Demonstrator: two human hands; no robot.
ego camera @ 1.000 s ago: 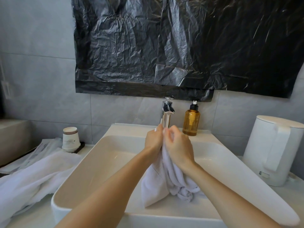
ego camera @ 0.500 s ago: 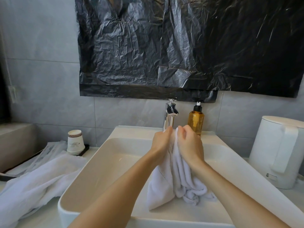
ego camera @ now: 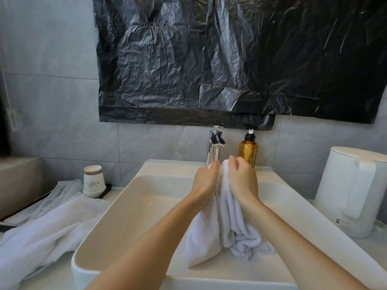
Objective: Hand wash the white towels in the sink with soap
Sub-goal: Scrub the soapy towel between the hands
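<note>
A white towel [ego camera: 230, 231] hangs bunched between both hands over the white rectangular sink [ego camera: 134, 208], its lower end crumpled on the basin floor. My left hand [ego camera: 206, 181] grips the towel's upper part from the left. My right hand [ego camera: 243, 180] grips it from the right, fingers curled over the top. Both hands are just below the chrome tap [ego camera: 215, 147]. An amber soap pump bottle [ego camera: 248, 150] stands behind my right hand. A second white towel [ego camera: 41, 237] lies on the counter left of the sink.
A stack of paper cups [ego camera: 93, 181] stands on a dark tray at the left, with wrapped packets beside it. A white electric kettle [ego camera: 354, 191] sits at the right. Black plastic sheeting [ego camera: 230, 59] covers the wall above the tap.
Both hands have stayed clasped on the towel under the tap, with the fingers shifting slightly on the cloth. The camera view has drifted left.
</note>
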